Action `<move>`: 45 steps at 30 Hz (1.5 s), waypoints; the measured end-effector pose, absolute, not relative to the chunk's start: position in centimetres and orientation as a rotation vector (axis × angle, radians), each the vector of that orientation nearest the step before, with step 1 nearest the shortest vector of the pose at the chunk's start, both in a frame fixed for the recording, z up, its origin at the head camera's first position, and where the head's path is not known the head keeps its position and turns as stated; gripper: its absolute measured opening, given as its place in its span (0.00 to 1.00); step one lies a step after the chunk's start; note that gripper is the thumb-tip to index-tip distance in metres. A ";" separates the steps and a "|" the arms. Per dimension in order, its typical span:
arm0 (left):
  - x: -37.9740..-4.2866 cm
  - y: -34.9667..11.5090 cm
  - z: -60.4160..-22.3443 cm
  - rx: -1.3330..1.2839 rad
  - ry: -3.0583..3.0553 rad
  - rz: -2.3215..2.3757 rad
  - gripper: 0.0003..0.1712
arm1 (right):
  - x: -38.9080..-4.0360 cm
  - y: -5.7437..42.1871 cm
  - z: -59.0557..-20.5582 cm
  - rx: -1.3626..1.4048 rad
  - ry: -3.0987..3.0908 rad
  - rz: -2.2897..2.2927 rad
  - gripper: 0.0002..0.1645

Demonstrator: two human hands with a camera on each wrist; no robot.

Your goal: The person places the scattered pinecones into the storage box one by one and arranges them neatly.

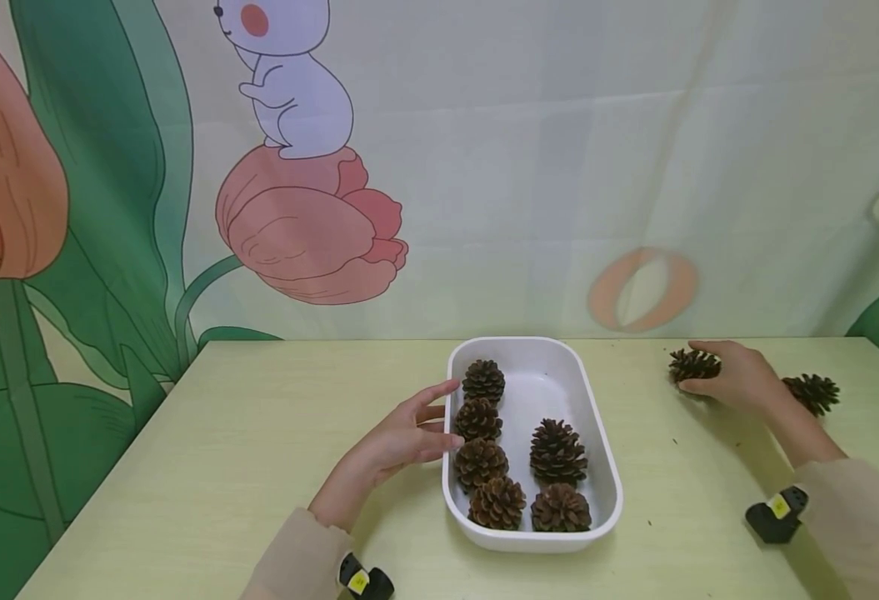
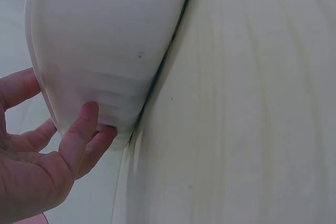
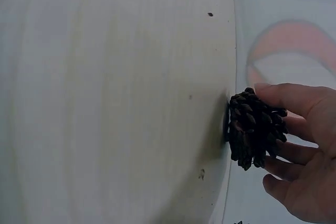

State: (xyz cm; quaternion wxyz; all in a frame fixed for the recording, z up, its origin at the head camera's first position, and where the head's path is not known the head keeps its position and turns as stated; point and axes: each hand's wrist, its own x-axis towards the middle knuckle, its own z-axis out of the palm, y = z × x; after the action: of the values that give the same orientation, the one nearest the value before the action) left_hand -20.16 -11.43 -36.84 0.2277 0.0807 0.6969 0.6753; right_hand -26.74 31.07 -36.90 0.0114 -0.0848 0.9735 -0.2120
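Note:
A white tray stands on the table with several brown pine cones inside. Four-sided and round-cornered, it has a row of cones along its left wall and two cones at the near right. My left hand holds the tray's left rim, some fingertips over the edge and others against the outer wall, as the left wrist view shows. Off to the right, my right hand grips a pine cone between thumb and fingers, at the tabletop. Another pine cone lies just behind the right wrist.
The pale wooden table ends at a printed cloth backdrop with tulips and a white animal. Small dark flakes dot the tabletop right of the tray. A black device is worn at the right wrist.

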 end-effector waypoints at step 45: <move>-20.2 -11.3 -36.8 0.213 1.950 1.851 0.41 | -23.0 25.1 -33.4 -0.475 3.227 -0.849 0.37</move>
State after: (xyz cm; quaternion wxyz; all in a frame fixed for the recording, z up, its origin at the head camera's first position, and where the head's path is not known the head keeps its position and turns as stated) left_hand -20.18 -11.27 -36.80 0.2205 0.0770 0.7051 0.6696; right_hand -23.01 25.13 -33.37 -0.1143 -0.1401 0.9511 -0.2504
